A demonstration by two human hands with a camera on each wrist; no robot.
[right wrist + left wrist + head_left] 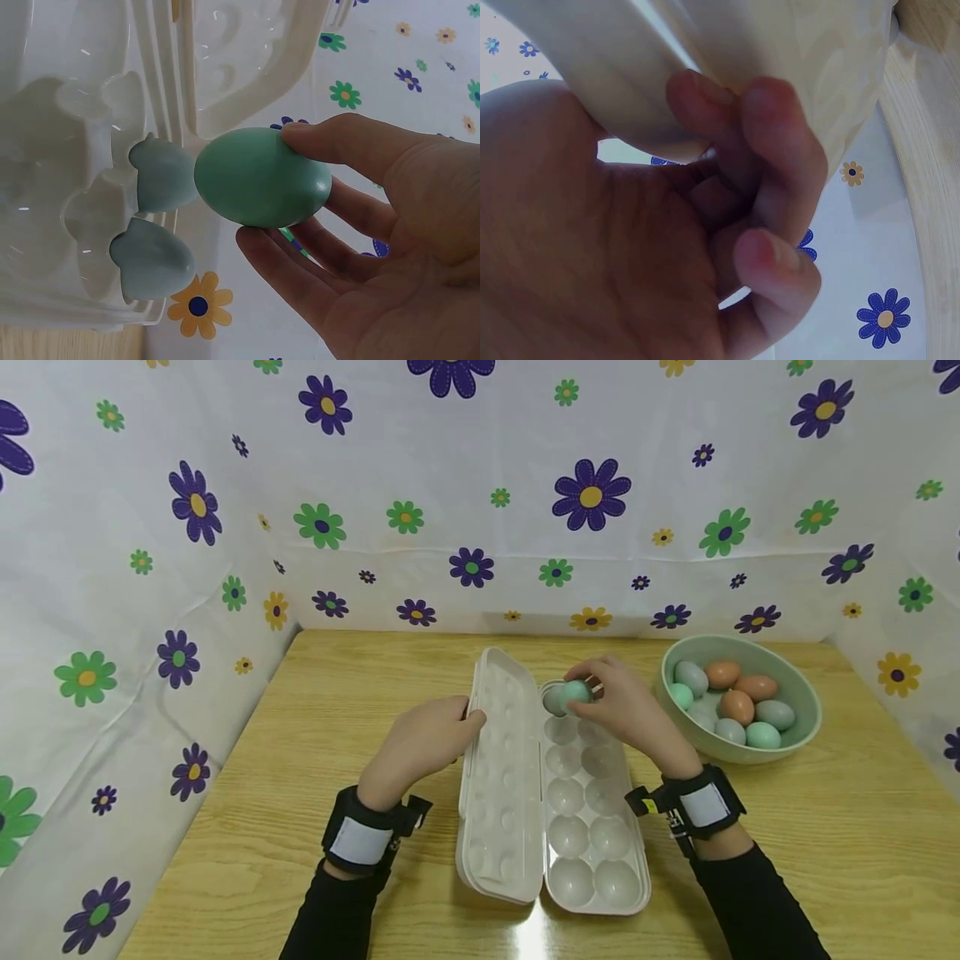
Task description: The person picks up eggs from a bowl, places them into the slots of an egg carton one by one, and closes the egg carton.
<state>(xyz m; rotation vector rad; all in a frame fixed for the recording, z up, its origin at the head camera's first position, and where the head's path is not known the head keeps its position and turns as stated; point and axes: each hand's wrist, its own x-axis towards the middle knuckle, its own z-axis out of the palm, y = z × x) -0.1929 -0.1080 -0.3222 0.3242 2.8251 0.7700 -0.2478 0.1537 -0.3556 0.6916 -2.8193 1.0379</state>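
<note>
A white plastic egg box stands open, its cup tray on the right and its dimpled lid tilted up on the left. My left hand grips the lid's outer edge between thumb and curled fingers. Between thumb and fingertips, my right hand pinches a green egg over the far end of the tray. Two grey-blue eggs sit side by side in the far cups, the pinched egg overlapping one of them in the right wrist view. Nearer cups hold nothing.
To the right of the box, a pale green bowl holds several brown, grey and green eggs. All this stands on a wooden table. A flower-print cloth hangs along the back and both sides.
</note>
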